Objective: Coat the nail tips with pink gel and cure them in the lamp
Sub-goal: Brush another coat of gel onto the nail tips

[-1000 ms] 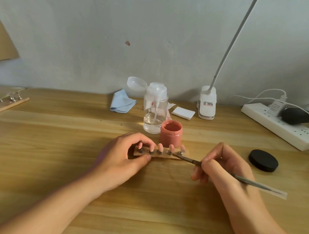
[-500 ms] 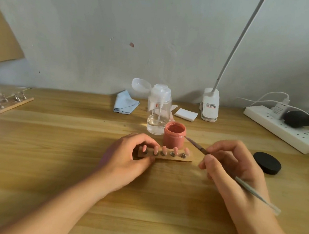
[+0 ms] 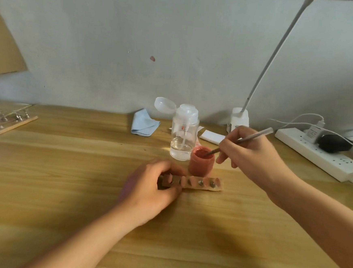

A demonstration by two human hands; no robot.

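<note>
The nail tips (image 3: 191,180) sit in a row on a short flat wooden strip (image 3: 219,188) lying near the middle of the table (image 3: 61,188). They are blurred, and only their pink colour and the small metal studs below them can be made out. The left hand (image 3: 151,188) pinches the strip's left end, fingers curled over the far edge and thumb against the near edge.

Just behind the strip stands a small round jar (image 3: 201,163) of pink gel, its lid off and the gel dull and thick-looking. The right hand (image 3: 252,155) grips a thin grey metal brush (image 3: 255,136) like a pen, with the tip dipped into the jar's mouth.

Touching or just beside the jar on its far left is a clear plastic pump bottle (image 3: 184,134), its flip cap open and a little clear liquid at the bottom. Farther back lie a crumpled blue cloth (image 3: 144,123) and a white square pad (image 3: 211,136). A white power strip (image 3: 317,156) lies at the right.
</note>
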